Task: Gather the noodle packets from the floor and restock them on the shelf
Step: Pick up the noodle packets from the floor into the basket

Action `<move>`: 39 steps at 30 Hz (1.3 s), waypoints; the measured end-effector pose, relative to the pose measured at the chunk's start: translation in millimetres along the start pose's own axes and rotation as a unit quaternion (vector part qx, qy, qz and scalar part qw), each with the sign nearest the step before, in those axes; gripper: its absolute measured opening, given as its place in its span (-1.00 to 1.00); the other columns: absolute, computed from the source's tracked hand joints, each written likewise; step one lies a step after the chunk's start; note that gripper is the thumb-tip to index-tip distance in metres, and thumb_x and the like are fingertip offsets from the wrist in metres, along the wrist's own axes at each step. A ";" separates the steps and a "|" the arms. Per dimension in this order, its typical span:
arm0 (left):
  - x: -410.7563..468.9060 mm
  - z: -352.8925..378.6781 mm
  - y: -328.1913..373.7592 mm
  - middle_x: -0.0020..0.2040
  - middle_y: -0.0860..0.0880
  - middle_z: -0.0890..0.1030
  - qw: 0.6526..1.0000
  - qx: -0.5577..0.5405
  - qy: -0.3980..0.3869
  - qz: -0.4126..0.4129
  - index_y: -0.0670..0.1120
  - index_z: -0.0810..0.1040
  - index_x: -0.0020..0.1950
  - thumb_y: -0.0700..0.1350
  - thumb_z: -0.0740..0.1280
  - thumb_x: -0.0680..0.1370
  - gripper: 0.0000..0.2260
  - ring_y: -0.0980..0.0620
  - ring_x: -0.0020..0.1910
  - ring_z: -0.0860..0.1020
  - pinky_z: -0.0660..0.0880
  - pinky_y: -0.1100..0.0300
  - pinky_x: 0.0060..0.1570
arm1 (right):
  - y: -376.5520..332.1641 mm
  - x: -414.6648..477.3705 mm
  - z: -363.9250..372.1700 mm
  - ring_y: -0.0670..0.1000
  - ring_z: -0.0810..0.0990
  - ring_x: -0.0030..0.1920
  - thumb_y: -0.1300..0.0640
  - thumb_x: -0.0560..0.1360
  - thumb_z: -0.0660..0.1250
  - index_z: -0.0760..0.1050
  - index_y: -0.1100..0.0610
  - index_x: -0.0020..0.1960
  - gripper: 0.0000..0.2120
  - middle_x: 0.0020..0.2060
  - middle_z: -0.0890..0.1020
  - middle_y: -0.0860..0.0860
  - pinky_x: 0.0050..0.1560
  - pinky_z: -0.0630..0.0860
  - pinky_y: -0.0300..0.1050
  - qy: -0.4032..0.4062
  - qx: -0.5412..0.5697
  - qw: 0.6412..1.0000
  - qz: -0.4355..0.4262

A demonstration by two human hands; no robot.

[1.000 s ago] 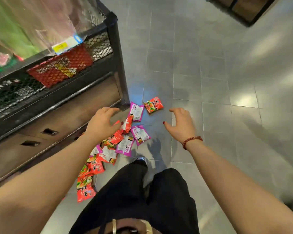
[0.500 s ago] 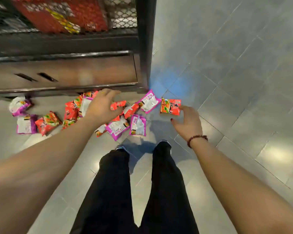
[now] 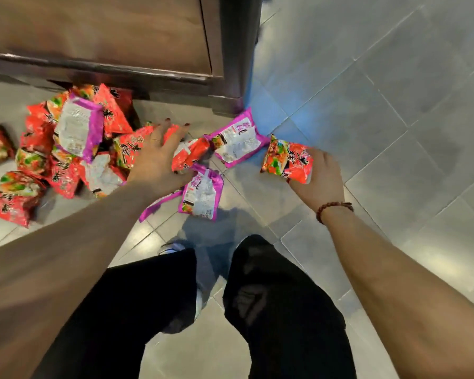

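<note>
Gathering just starting; restocking all ahead, it seems.
Right grip (image 3: 318, 177) pinches one red packet (image 3: 286, 162); left grip (image 3: 156, 161) lies spread on the pile (image 3: 66, 160); purple packets (image 3: 237, 143) lie between them, on the floor (image 3: 381, 99).

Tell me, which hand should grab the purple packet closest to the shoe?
Probably the left. The left hand lies with straight fingers on the red pile, seemingly gripping nothing, and that purple packet sits right beside it. The right hand is busy gripping a red packet.
</note>
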State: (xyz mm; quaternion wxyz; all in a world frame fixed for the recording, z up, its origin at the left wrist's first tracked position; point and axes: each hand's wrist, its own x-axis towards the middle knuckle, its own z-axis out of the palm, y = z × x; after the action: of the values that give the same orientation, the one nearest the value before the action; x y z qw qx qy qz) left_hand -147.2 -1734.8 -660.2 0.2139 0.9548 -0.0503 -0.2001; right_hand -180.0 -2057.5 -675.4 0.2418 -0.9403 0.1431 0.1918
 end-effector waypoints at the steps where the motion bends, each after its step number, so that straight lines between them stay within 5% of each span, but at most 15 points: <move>1: 10.8 18.3 -12.0 0.51 -0.22 0.18 1.000 0.004 -0.004 0.007 0.05 0.23 0.50 0.00 0.52 0.34 -0.20 -0.23 0.50 0.12 0.22 -0.16 0.41 | 7.2 15.9 16.9 0.24 0.42 0.23 0.00 0.33 0.47 0.39 0.16 0.35 -0.36 0.24 0.48 0.18 0.19 0.39 0.07 -0.001 -0.005 1.000 -0.012; 6: 59.0 92.7 -56.7 0.53 -0.19 0.12 0.999 0.043 -0.009 0.004 0.07 0.18 0.54 0.04 0.54 0.32 -0.12 -0.22 0.49 0.12 0.22 -0.14 0.42 | 44.7 91.6 89.4 0.24 0.26 0.43 -0.14 0.27 0.52 0.20 0.08 0.51 -0.07 0.43 0.28 0.23 0.40 0.26 0.14 -0.036 -0.091 0.994 -0.049; 12: 96.3 154.3 -96.3 0.49 -0.16 0.23 0.997 0.067 0.026 -0.015 0.10 0.14 0.53 0.06 0.54 0.29 -0.10 -0.23 0.44 0.24 0.32 -0.16 0.34 | 77.8 144.4 138.0 0.19 0.03 0.53 -0.28 0.11 0.58 -0.09 -0.15 0.56 0.23 0.54 0.03 0.14 0.46 0.05 0.21 -0.084 -0.216 0.971 -0.055; 16: 104.4 167.6 -98.3 0.41 -0.15 0.34 0.993 0.080 0.077 -0.046 0.07 0.21 0.50 -0.06 0.50 0.34 -0.21 -0.25 0.32 0.37 0.36 -0.15 0.20 | 88.7 158.3 154.9 0.21 0.02 0.53 -0.33 0.05 0.58 -0.23 -0.10 0.55 0.36 0.54 0.03 0.13 0.44 0.04 0.31 -0.104 -0.291 0.947 -0.084; 21: 99.3 161.6 -98.6 0.20 -0.18 0.49 0.993 0.091 0.076 -0.030 -0.05 0.37 0.33 -0.19 0.44 0.37 -0.45 -0.28 0.11 0.49 0.45 -0.05 -0.05 | 83.6 160.6 168.0 0.21 0.21 0.45 -0.06 0.17 0.53 -0.16 0.01 0.56 0.19 0.36 0.29 0.17 0.43 0.04 0.39 -0.058 -0.327 0.938 -0.100; 24: 94.6 154.7 -96.4 0.18 -0.19 0.51 0.992 0.089 0.090 -0.013 -0.09 0.41 0.26 -0.22 0.41 0.40 -0.55 -0.29 0.08 0.51 0.44 -0.04 -0.10 | 77.2 162.3 170.2 0.23 0.36 0.34 -0.10 0.20 0.51 -0.09 -0.02 0.55 0.12 0.26 0.36 0.16 0.44 -0.02 0.40 -0.063 -0.294 0.950 -0.090; 29: 87.6 132.4 -91.4 0.14 -0.19 0.54 0.991 0.061 0.120 0.017 -0.12 0.44 0.30 -0.21 0.41 0.42 -0.54 -0.28 0.05 0.52 0.46 -0.04 -0.12 | 57.0 154.2 154.9 0.25 0.38 0.33 -0.26 0.29 0.46 -0.04 -0.06 0.54 0.01 0.27 0.36 0.17 0.46 0.11 0.28 -0.057 -0.288 0.950 -0.106; 39: -17.1 0.8 -55.8 0.13 -0.24 0.56 0.994 -0.012 0.104 -0.035 -0.12 0.43 0.35 -0.23 0.40 0.41 -0.49 -0.31 0.03 0.54 0.49 -0.07 -0.12 | -69.3 59.7 36.2 0.22 0.40 0.22 -0.12 0.26 0.48 0.03 -0.02 0.54 -0.01 0.17 0.36 0.15 0.31 0.30 0.14 -0.066 -0.311 0.929 -0.188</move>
State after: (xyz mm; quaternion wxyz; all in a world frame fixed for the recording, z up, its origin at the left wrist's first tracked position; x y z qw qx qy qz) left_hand -162.6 -1681.6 -678.6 0.2223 0.9690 0.0086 -0.1075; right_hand -112.7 -1991.3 -702.6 -0.0225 -0.9633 -0.1198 0.2392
